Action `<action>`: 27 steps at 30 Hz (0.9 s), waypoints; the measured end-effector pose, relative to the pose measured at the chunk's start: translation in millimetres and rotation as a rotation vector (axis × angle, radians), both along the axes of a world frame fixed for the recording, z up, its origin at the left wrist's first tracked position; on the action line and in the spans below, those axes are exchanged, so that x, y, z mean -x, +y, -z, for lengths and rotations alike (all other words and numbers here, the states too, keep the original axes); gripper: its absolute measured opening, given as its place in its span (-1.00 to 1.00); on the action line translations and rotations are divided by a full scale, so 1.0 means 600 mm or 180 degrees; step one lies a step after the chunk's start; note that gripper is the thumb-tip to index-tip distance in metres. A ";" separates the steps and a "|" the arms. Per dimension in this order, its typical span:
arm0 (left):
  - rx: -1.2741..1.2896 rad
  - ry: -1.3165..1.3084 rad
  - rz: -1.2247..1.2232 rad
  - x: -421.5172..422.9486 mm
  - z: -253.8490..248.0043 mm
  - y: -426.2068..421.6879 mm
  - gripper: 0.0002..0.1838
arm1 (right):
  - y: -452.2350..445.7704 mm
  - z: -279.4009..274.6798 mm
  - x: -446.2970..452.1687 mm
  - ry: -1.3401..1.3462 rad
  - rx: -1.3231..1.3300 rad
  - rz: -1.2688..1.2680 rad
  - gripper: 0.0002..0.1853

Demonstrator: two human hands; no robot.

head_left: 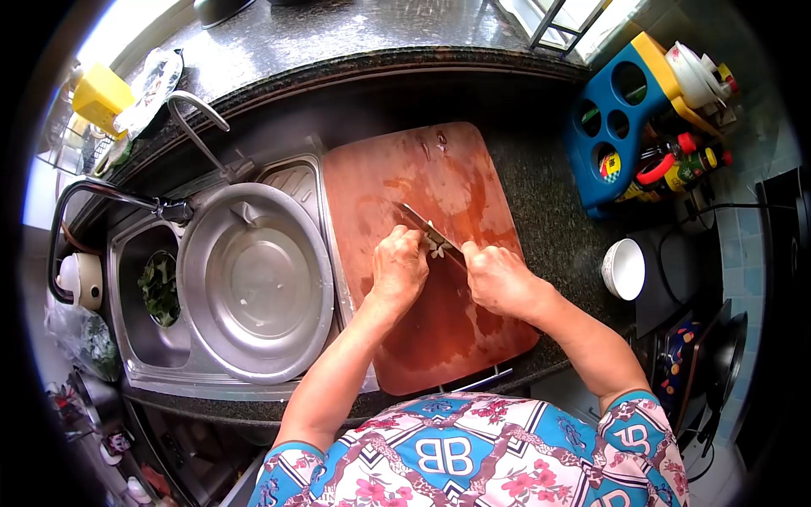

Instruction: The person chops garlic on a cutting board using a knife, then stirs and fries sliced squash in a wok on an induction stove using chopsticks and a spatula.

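A large reddish-brown cutting board lies on the dark counter, wet in patches. My right hand is closed round the handle of a kitchen knife, whose blade points away to the upper left, low over the board. Beside the blade, small pale cut pieces lie on the board, perhaps garlic; I cannot tell for sure. My left hand rests on the board left of the knife with its fingers curled and pressed together. What those fingers hold is mostly hidden.
Left of the board, a wide metal basin sits over the sink, with leafy greens in the other bowl. A faucet arches there. At right stand a white bowl and a blue rack with bottles.
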State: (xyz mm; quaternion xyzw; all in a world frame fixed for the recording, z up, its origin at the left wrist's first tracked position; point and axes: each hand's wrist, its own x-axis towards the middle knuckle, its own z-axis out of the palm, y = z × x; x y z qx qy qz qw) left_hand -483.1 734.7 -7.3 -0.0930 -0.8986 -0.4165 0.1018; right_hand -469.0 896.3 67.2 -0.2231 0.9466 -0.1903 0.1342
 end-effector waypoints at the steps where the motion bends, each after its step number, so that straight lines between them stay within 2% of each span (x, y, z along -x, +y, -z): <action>1: 0.0071 -0.0017 0.0006 0.000 -0.003 -0.001 -0.97 | 0.001 -0.009 0.000 -0.0011 -0.0018 -0.0049 -0.96; 7: 0.0034 -0.0003 -0.0018 0.001 0.002 0.001 -0.96 | -0.003 -0.014 -0.003 -0.0293 -0.0125 -0.0079 -0.96; 13: 0.0120 0.0096 0.0069 -0.003 -0.001 -0.001 -0.94 | -0.015 0.003 0.002 0.0048 -0.0051 -0.0006 -0.97; 15: 0.0098 0.0019 0.0106 -0.002 -0.008 -0.006 -0.93 | -0.007 -0.010 0.004 -0.0144 -0.0109 0.0023 -0.90; 19: 0.0149 -0.0187 0.0109 -0.002 -0.005 -0.009 -0.91 | -0.005 -0.019 -0.001 -0.0205 -0.0143 -0.0037 -0.90; 27: -0.0046 0.0015 0.0056 0.005 0.001 -0.012 -0.91 | -0.027 -0.004 0.011 -0.0112 -0.0131 0.0027 -0.90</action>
